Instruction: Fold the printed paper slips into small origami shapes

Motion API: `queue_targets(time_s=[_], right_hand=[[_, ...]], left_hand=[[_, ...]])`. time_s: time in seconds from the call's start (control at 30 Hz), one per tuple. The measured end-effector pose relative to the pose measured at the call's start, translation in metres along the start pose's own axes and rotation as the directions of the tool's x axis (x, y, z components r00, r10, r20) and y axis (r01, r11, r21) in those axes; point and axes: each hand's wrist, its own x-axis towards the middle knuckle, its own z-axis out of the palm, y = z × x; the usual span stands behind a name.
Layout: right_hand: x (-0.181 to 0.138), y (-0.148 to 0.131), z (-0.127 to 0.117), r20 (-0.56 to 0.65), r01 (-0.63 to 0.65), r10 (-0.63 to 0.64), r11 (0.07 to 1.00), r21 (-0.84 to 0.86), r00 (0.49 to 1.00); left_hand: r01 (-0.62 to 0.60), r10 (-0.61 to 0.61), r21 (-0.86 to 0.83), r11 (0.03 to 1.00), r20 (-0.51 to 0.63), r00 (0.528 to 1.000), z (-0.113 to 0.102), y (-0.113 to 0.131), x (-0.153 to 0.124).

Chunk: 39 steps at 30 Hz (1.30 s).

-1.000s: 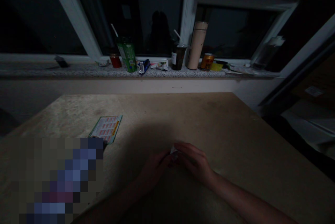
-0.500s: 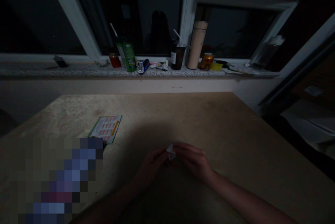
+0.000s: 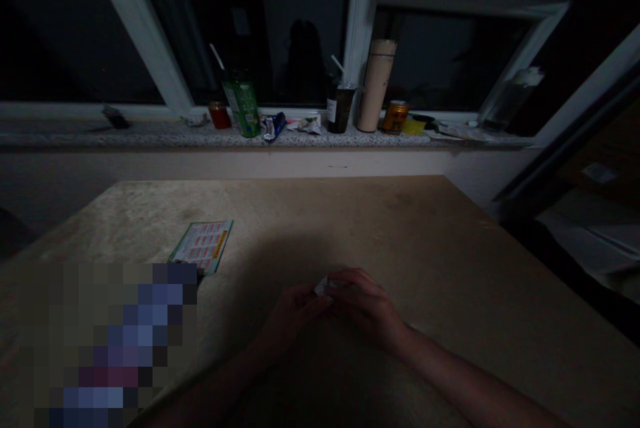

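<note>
A small whitish folded piece of paper (image 3: 322,287) is held between my two hands, just above the wooden table (image 3: 320,215). My left hand (image 3: 297,305) is closed on its left side, thumb toward me. My right hand (image 3: 367,301) grips it from the right, the fingers bent over it and covering much of it. The fingertips of both hands nearly meet. Dim light and the fingers hide most of the paper's shape.
A printed card (image 3: 204,245) lies on the table to the left, beside a pixelated area. Along the stone windowsill (image 3: 165,137) stand a green container (image 3: 244,105), a dark cup with a straw (image 3: 339,108), a beige thermos (image 3: 376,87) and an orange can (image 3: 395,117).
My right fingers have curled further over the paper, and my left thumb has come up against it. Less of the paper shows now, and it has turned slightly.
</note>
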Motion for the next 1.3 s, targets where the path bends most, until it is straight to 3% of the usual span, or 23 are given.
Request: queue_targets(time_s=[0.27,0.57,0.83,1.3], right_hand=[[-0.002,-0.001,-0.001,0.017,-0.057,0.058,0.998,-0.005,0.998],[-0.002,0.001,0.003,-0.043,-0.207,0.213,0.971,0.116,0.976],[0.003,-0.006,0.002,0.002,-0.266,0.272,0.94,0.212,0.962],[-0.002,-0.007,0.009,-0.026,-0.348,0.356,0.924,0.157,0.934]], left_hand=[[0.023,-0.023,-0.002,1.0,-0.022,0.999,-0.001,-0.006,0.001],[0.028,-0.028,0.047,0.998,0.001,1.0,0.0,-0.005,0.002],[0.062,-0.063,0.078,0.995,-0.001,0.998,0.0,-0.005,0.003],[0.033,-0.044,0.266,0.963,0.033,0.998,0.004,-0.008,-0.002]])
